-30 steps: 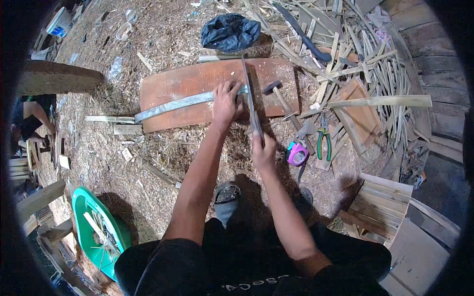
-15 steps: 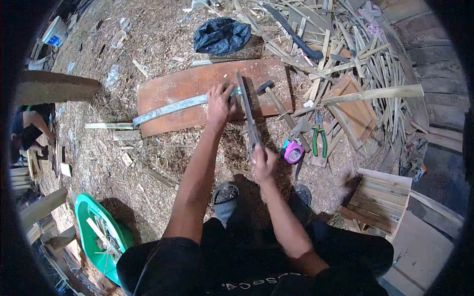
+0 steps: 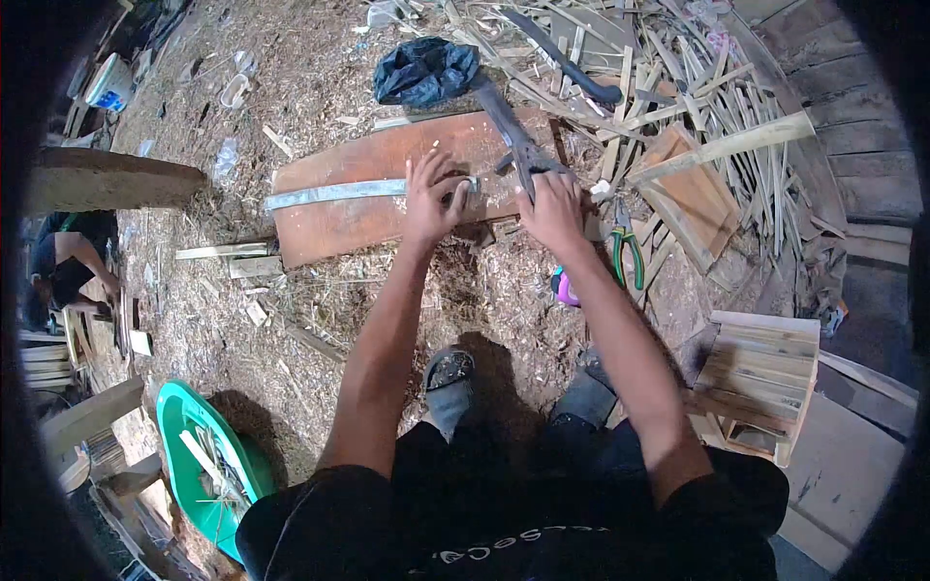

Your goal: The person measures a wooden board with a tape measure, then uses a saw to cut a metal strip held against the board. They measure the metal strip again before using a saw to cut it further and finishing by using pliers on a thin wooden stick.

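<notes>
A long grey strip (image 3: 339, 193) lies along a reddish-brown board (image 3: 339, 232) on the ground. My left hand (image 3: 431, 203) is over the strip near its right end, fingers spread and thumb curved beside it. My right hand (image 3: 554, 211) is closed round the handle end of a handsaw (image 3: 506, 118), over the board's right part. The saw blade points up and left, toward a black plastic bag (image 3: 424, 73). Just below my right hand is a pink tape measure (image 3: 567, 290), partly hidden by the forearm. Green-handled pliers (image 3: 627, 252) lie right of it.
Wood offcuts (image 3: 765, 194) are heaped at the right, with a long dark-handled tool (image 3: 572, 63) nearby. A slatted wooden box (image 3: 760, 373) stands lower right. A green tub (image 3: 208, 465) holds scraps at lower left. Another person (image 3: 77, 261) crouches at far left. Shavings cover the ground.
The saw has moved away from the strip's end, to the right and upward, with my right hand. My left hand's fingers have spread.
</notes>
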A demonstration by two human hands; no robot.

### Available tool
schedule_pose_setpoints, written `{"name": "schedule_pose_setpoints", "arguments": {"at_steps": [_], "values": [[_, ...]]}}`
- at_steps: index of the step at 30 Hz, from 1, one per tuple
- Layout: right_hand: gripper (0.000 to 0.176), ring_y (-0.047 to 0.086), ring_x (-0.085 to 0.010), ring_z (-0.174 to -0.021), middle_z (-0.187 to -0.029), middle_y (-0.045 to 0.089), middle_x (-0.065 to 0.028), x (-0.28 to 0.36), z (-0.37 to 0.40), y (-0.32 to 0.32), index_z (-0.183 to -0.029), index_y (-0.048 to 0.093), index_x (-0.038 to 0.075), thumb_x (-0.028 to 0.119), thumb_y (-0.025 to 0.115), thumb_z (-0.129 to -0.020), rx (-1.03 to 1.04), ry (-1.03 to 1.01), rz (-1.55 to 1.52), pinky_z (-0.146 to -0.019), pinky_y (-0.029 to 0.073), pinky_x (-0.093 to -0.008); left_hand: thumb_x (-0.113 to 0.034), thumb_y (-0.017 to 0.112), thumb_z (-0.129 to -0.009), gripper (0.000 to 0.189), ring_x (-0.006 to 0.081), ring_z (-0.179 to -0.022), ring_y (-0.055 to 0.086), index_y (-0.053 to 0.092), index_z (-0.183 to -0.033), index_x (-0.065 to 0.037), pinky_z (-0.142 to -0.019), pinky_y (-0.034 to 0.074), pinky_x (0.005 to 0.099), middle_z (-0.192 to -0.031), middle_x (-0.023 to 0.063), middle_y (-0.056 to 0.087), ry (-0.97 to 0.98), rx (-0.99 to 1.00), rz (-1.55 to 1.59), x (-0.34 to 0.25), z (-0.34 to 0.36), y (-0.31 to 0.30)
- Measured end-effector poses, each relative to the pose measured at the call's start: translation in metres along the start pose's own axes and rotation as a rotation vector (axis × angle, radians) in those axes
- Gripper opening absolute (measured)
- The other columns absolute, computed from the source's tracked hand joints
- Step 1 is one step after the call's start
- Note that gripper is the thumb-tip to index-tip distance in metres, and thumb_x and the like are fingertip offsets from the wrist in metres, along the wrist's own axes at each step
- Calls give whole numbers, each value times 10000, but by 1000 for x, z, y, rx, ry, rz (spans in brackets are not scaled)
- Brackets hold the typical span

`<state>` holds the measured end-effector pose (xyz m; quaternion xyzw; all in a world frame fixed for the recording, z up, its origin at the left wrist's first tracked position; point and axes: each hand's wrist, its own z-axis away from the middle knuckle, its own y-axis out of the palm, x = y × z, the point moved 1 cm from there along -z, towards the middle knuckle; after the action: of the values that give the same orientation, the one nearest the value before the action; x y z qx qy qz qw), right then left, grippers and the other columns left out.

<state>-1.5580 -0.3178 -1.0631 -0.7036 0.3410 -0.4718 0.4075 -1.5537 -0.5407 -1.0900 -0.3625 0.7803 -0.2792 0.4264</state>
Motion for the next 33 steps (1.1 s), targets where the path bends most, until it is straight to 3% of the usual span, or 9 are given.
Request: {"name": "schedule_pose_setpoints", "arguments": {"at_steps": [1, 4, 5, 8, 12, 16, 21, 24, 33], "values": [[351, 508, -352, -1039, -1052, 525, -174, -1, 3, -4, -1053, 585, 18, 335, 579, -902, -87, -49, 53, -897, 401, -496, -190, 673, -848, 169, 332, -1246, 478, 705, -1001, -126, -1102, 287, 510, -1239, 124, 583, -38, -78, 24, -5, 5, -1], [436, 506, -358, -1037, -1084, 497, -173, -2, 29, -41, -1140, 556, 15, 372, 595, -893, 171, -81, -80, -912, 404, -481, -106, 673, -808, 248, 350, -1260, 463, 663, -1055, -121, -1096, 298, 516, -1228, 126, 577, -3, 236, 123, -27, 30, -9], [527, 499, -363, -1052, -1081, 496, -179, -3, 39, -49, -1201, 540, 18, 425, 619, -876, 346, -25, -41, -919, 404, -478, -41, 672, -741, 414, 356, -1217, 479, 617, -1143, -125, -1042, 345, 518, -1212, 124, 570, 130, 248, 90, -36, 33, -13], [647, 493, -368, -1107, -1169, 488, -196, -18, 88, -58, -1280, 487, 18, 460, 659, -840, 451, -216, 92, -948, 403, -479, -60, 690, -704, 491, 338, -1222, 480, 609, -1182, -136, -1085, 330, 490, -1240, 117, 558, 59, 356, 128, -47, 51, -18], [796, 459, -386, -1201, -1324, 422, -212, -36, 128, -64, -1352, 403, 16, 425, 749, -763, 412, -260, 120, -1012, 382, -491, -64, 687, -712, 497, 338, -1216, 485, 595, -1199, -101, -1034, 394, 464, -1273, 119, 546, -48, 531, 404, -61, 79, 15], [891, 397, -420, -1283, -1378, 369, -240, -45, 131, -53, -1404, 325, 15, 285, 803, -703, 447, -149, -146, -1073, 347, -495, -94, 625, -819, 407, 406, -1092, 573, 579, -1222, -59, -983, 453, 440, -1158, 168, 614, -201, 629, 732, -95, 87, 24], [1104, 376, -415, -1335, -1420, 338, -285, -15, 102, -72, -1473, 155, 8, 236, 829, -628, 426, -142, -384, -1104, 339, -449, -218, 461, -1020, 394, 216, -1119, 574, 501, -1342, 7, -974, 458, 351, -1241, 149, 608, -654, 628, 1154, -107, 64, 31], [1116, 408, -423, -1311, -1382, 395, -294, -2, 74, -74, -1472, 137, 2, 243, 832, -634, 560, 3, -578, -1094, 349, -435, -225, 520, -1000, 410, 259, -1149, 575, 514, -1345, -4, -1003, 466, 380, -1237, 159, 607, -825, 779, 1243, -107, 33, 3], [800, 555, -270, -1142, -1253, 545, -190, 20, 18, -60, -1381, 372, 40, 330, 728, -727, 899, -174, -742, -954, 443, -367, -302, 653, -920, 267, 140, -700, 533, 657, -967, -39, -637, 435, 285, -825, 37, 610, -976, 496, 1053, -47, 16, -67]]}}
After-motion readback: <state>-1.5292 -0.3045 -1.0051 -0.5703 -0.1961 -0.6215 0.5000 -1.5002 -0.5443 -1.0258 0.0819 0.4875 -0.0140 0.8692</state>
